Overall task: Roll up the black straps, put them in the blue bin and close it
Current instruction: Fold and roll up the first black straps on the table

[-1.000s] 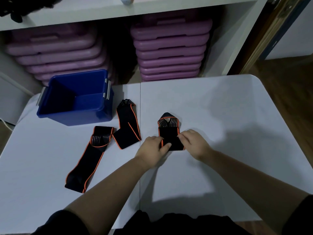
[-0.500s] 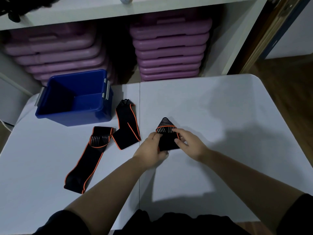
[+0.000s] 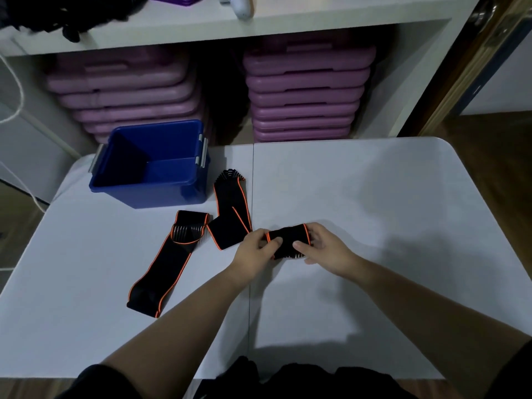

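A rolled black strap with orange edging is held just above the white table between both hands. My left hand grips its left end and my right hand grips its right end. Two more black straps lie flat to the left: a long one running toward the near left and a shorter one reaching toward the bin. The open blue bin stands at the table's far left and appears to hold nothing. I see no lid.
Behind the table a white shelf unit holds two stacks of purple cases. Dark items lie on the shelf top at the far left. A wooden floor and door frame show at the right.
The strap that lay partly flat under my hands has been rolled up into a compact bundle and lifted slightly. The camera view has tilted up a little.
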